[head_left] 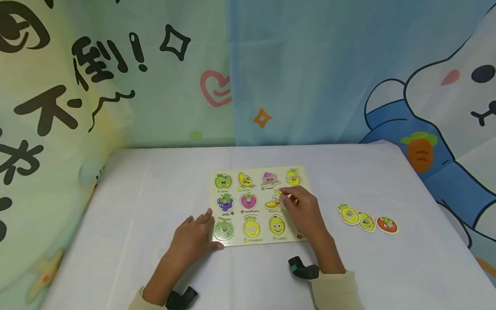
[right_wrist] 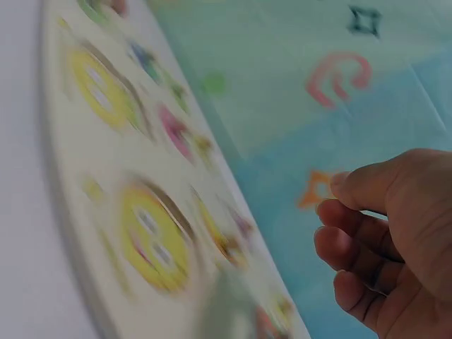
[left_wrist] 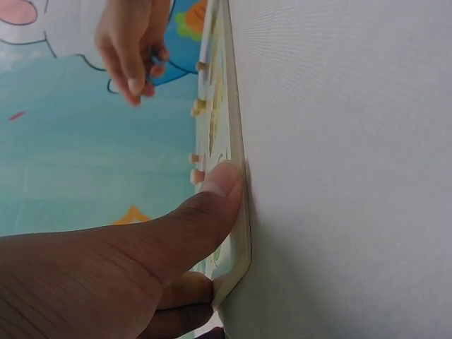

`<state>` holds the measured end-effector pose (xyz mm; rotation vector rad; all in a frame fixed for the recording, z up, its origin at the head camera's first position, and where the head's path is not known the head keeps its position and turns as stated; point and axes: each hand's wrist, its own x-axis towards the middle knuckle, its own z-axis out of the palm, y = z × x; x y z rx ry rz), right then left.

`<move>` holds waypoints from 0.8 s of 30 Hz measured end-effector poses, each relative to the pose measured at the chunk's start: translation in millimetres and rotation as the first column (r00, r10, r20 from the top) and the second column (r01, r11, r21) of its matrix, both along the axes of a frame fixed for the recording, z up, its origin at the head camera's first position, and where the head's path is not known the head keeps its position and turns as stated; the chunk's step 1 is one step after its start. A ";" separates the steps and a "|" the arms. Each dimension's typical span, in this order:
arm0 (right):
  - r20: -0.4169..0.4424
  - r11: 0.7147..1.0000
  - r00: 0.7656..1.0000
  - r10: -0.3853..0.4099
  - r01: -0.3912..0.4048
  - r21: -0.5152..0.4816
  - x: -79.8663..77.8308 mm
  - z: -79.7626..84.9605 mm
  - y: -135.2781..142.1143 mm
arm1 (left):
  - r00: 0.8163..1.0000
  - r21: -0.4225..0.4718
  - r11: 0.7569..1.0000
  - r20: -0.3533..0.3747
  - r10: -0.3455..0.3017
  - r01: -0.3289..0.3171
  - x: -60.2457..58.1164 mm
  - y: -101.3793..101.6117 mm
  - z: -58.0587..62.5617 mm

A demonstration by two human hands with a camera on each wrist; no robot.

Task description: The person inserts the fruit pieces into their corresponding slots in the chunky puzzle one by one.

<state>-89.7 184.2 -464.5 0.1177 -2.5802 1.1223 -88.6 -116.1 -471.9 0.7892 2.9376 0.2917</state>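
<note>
A fruit puzzle board (head_left: 237,236) lies flat on the white table, its pictures in rows. At its near-left corner my left hand (head_left: 193,234) holds it, thumb on the front edge and fingers along the left side; the left wrist view shows the thumb (left_wrist: 212,198) pressing the rim. Over the right part, beside the banana piece (head_left: 273,202), hovers my right hand (head_left: 304,211). Its fingers (right_wrist: 353,226) are loosely bent, with nothing visible between them in the right wrist view. Small knobs (left_wrist: 197,176) stand up from several pieces.
Right of the board lie a pineapple piece (head_left: 348,215), a lemon piece (head_left: 366,222) and a tomato piece (head_left: 386,225); the first two touch or overlap. The white tabletop (head_left: 155,185) meets a printed backdrop (head_left: 294,77) behind and at the sides.
</note>
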 end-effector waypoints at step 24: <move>0.356 0.883 0.815 -0.458 0.462 0.078 39.1 9.4 121.4 | 1.000 0.003 1.000 -0.005 -0.004 0.004 2.3 0.0 2.6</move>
